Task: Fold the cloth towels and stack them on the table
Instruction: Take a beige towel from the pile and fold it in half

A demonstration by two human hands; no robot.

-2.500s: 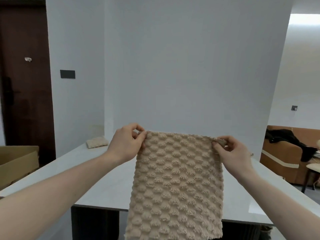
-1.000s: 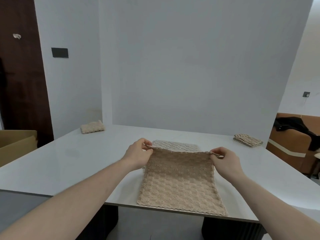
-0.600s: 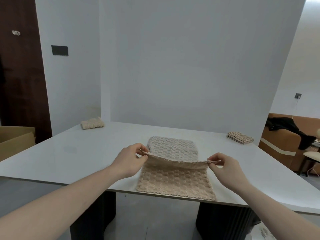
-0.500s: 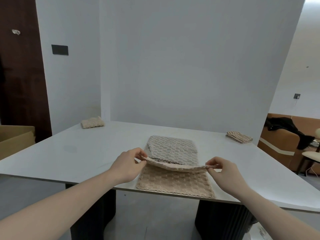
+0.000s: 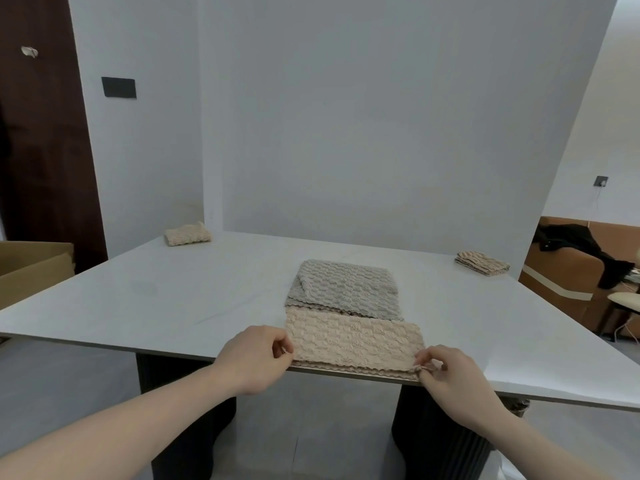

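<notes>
**Both hands pinch the beige towel's near corners at the table edge**

Left hand (image 5: 254, 358) pinches the near-left corner of the beige towel (image 5: 353, 342) between thumb and curled fingers; right hand (image 5: 446, 370) pinches the near-right corner the same way. That towel lies doubled over, a wide band at 6 o'clock on the white table (image 5: 173, 299), its near edges right along the table's lip. Touching its far edge, toward 12 o'clock, lies a grey towel (image 5: 346, 291), one corner turned over. A folded beige towel (image 5: 188, 233) sits far off at 10 o'clock, and a small folded stack (image 5: 482, 267) at 2 o'clock.

Judging from this, the first fold looks laid but not yet squared. The risk is the edge: the layers sit so near the lip that a tug toward the body could drag them off. Letting one corner go first could skew the layers, and sliding the towel forward might rumple the grey one.
</notes>
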